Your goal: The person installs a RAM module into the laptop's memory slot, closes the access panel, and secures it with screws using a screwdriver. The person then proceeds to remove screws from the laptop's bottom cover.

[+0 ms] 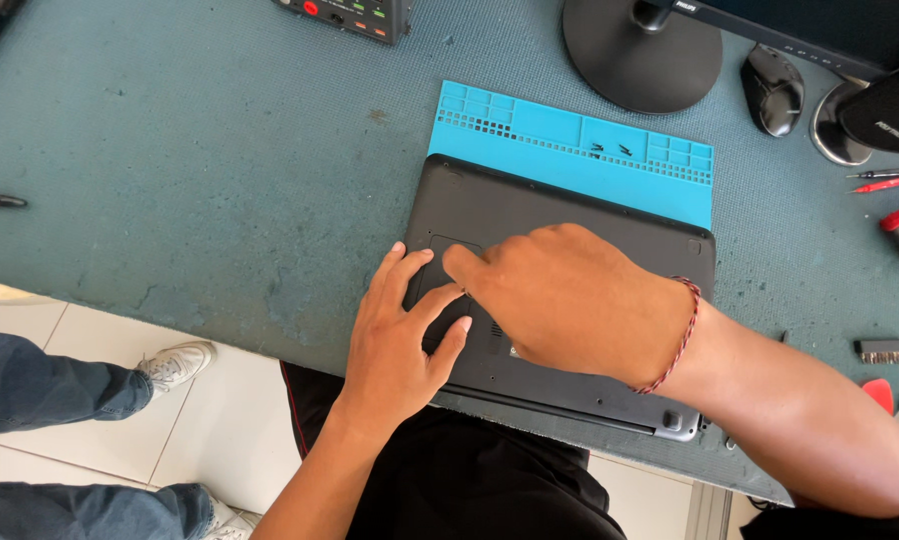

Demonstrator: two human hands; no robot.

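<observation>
Laptop (570, 215) underside half covered, left hand (400, 335), right hand (560, 295) overlapping it

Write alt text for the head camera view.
Both hands, left and right, press flat on an upturned black laptop. It lies partly on a blue mat holding small screws, on a grey-green bench.

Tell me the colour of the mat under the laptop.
Bright blue; the mat shows best in the head view, beyond the dark laptop.
</observation>
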